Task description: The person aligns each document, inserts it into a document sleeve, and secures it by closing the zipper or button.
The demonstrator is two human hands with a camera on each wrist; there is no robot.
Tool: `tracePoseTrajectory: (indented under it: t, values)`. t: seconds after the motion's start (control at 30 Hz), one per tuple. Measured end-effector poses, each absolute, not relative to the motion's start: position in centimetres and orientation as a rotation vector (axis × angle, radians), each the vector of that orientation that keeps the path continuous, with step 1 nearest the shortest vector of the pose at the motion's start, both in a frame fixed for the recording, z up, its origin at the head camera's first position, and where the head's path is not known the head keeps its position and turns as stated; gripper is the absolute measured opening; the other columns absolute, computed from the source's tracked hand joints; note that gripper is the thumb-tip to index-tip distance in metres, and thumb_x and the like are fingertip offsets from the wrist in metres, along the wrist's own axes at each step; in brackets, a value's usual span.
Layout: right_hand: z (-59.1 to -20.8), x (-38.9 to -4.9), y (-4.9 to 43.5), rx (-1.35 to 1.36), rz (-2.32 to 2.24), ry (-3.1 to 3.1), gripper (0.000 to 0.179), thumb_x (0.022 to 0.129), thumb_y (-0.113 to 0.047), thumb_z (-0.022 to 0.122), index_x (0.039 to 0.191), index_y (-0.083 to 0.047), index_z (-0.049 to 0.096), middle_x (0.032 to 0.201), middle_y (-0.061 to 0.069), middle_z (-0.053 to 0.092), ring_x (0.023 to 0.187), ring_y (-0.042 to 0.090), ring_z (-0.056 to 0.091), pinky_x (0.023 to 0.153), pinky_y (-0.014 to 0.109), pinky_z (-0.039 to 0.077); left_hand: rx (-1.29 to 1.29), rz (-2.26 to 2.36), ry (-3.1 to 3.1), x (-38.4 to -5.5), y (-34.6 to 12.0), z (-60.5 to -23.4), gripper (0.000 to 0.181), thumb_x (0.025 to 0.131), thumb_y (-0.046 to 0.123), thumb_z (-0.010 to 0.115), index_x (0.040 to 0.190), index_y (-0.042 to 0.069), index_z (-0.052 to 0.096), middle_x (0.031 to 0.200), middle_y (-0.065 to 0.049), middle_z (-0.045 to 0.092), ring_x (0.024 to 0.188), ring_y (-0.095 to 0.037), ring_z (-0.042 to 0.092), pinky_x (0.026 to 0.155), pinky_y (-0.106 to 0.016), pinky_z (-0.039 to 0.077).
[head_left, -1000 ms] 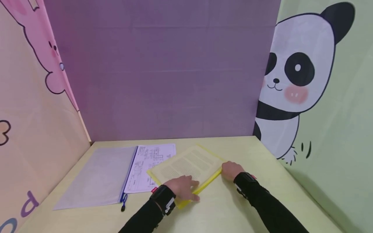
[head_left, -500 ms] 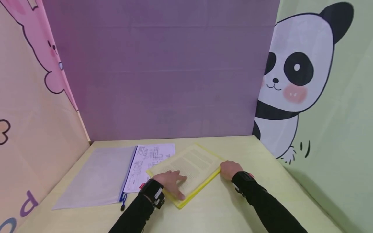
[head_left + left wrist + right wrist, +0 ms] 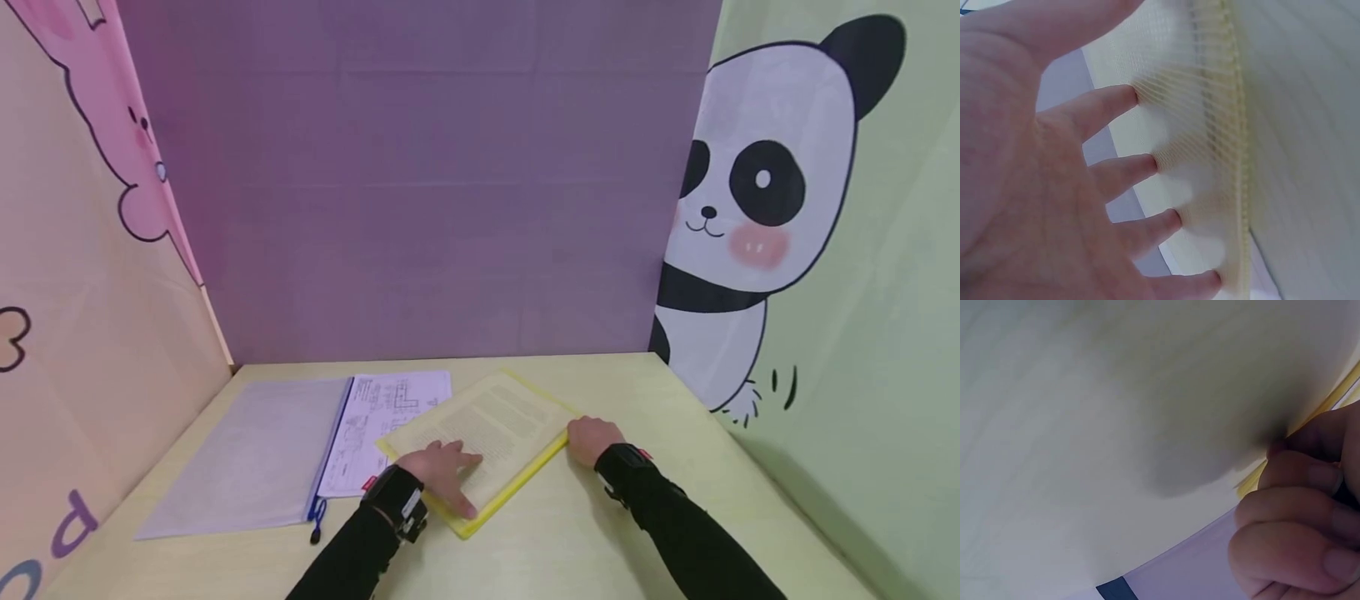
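A yellow mesh zip pouch (image 3: 517, 408) lies slanted on the table, a page of printed text showing through its mesh. On its lower left part rests my left hand (image 3: 441, 473), fingers spread. In the left wrist view, the fingertips (image 3: 1147, 161) of that hand press into the mesh and pull fine creases toward the zip edge. My right hand (image 3: 592, 440) grips the pouch's right corner. Its curled fingers (image 3: 1297, 506) appear in the right wrist view at the yellow edge; whether they pinch the zip slider I cannot tell.
Left of the pouch lies a pale translucent zip pouch (image 3: 247, 458) with a blue zip and a dark-tipped blue pull cord (image 3: 318, 521). A sheet with line drawings (image 3: 367, 433) lies along that zip, partly under the yellow pouch. A purple panel (image 3: 450, 183) stands behind the table (image 3: 540, 542).
My left hand has shifted left along the yellow pouch, away from its lower edge, and then stayed there. My right hand keeps its grip at the right corner.
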State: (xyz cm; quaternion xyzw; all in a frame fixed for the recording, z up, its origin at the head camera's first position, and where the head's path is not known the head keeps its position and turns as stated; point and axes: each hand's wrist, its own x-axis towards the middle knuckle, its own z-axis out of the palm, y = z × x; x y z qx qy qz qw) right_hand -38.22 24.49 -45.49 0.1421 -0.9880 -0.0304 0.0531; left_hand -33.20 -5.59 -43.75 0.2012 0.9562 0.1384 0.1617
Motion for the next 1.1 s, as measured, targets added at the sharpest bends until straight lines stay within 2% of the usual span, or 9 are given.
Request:
tracePoseTrajectory:
  t: [0.4,0.7,1.1]
  values:
    - [-45.7,-37.0,23.0,0.527,-0.133,-2.967,0.021,0.098,-0.005,0.058,0.077,-0.004,0.057,0.07,0.011,0.057,0.062,0.027,0.056,0.062,0.049,0.055,0.573,0.385,2.748,-33.3,-5.6,-43.6,0.085,0.074,0.052,0.087,0.15,0.031,0.052,0.161,-0.009,0.037,0.148,-0.041,0.03,0.112,-0.066,0.03]
    - [-45.2,-35.3,21.4,0.608,-0.137,-3.004,0.023,0.097,-0.009,0.062,0.075,-0.005,0.056,0.069,0.008,0.054,0.059,0.025,0.051,0.062,0.046,0.053,0.58,0.39,2.728,-33.1,-5.5,-43.5,0.085,0.075,0.05,0.087,0.15,0.029,0.052,0.161,-0.011,0.036,0.148,-0.042,0.028,0.113,-0.066,0.029]
    - [-45.4,-35.5,22.0,0.595,-0.138,-3.066,0.015,0.101,-0.015,0.062,0.089,-0.006,0.061,0.075,0.005,0.053,0.066,0.022,0.048,0.069,0.041,0.052,0.611,0.348,2.745,-33.0,-5.5,-43.5,0.086,0.075,0.052,0.086,0.15,0.028,0.051,0.161,-0.011,0.036,0.147,-0.043,0.029,0.113,-0.066,0.03]
